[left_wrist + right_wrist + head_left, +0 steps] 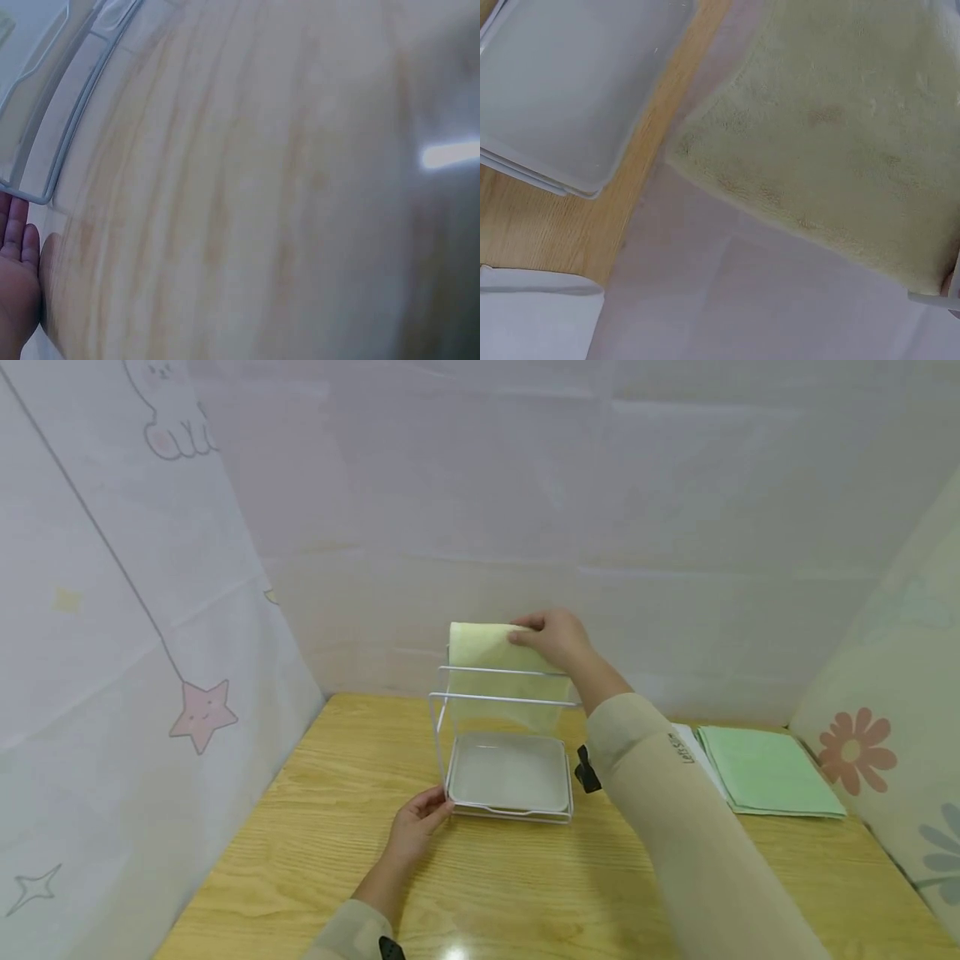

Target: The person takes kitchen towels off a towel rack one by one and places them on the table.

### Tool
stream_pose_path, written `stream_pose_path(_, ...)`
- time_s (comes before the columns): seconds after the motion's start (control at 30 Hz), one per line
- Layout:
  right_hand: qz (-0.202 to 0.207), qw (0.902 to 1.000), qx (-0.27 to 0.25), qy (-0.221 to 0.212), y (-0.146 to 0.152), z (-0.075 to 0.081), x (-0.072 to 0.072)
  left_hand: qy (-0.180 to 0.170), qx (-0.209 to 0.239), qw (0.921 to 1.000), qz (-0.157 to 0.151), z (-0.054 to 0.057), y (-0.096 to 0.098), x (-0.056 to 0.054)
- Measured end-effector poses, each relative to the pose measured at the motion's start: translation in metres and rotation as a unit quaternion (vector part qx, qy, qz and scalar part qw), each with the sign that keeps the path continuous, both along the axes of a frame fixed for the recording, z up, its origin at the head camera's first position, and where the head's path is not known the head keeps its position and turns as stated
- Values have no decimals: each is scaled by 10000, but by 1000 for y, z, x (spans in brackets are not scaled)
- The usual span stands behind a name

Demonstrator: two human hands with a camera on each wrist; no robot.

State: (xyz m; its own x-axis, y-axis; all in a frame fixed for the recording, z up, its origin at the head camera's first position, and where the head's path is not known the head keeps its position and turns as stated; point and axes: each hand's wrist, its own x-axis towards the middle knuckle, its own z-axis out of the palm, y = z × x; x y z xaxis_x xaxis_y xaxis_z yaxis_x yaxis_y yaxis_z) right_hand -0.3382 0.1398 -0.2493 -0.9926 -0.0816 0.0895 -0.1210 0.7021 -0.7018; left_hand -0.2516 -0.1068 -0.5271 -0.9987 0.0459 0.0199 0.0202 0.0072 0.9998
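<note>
A white wire rack (pixel 499 700) with raised bars and a pale tray (pixel 510 772) in its base stands on the wooden table. Over its rear bar hangs a pale yellow cloth (pixel 483 643), whose fuzzy surface (pixel 825 127) fills much of the right wrist view. My right hand (pixel 551 637) pinches the cloth's top edge near its right end. At the rack's front left corner, my left hand (pixel 416 823) holds the base wire between thumb and fingers. In the left wrist view only part of that hand (pixel 16 277) shows, by the wire corner.
Folded green cloths (pixel 768 770) lie at the table's right side, next to a white sheet-like item (pixel 701 752) partly hidden by the right sleeve. Printed fabric walls (pixel 525 510) stand behind and at both sides of the table.
</note>
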Motion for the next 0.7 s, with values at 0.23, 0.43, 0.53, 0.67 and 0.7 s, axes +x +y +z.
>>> stream_pose_path(0.23,125,9996,-69,240,3,22,4,7,130,9999,10,1,0,-1)
stream_pose_path(0.43,220,9988,-91,436,4,46,10,20,53,10000,13,-3,0,-3)
stream_pose_path(0.53,259,9980,-133,565,5,60,15,25,98,9999,-14,-2,0,-2)
stream_pose_path(0.67,209,9969,-79,757,7,77,22,11,221,9997,-59,-1,1,-2)
stream_pose_path(0.7,176,9965,-48,817,7,81,24,10,228,9997,-69,-1,1,-2)
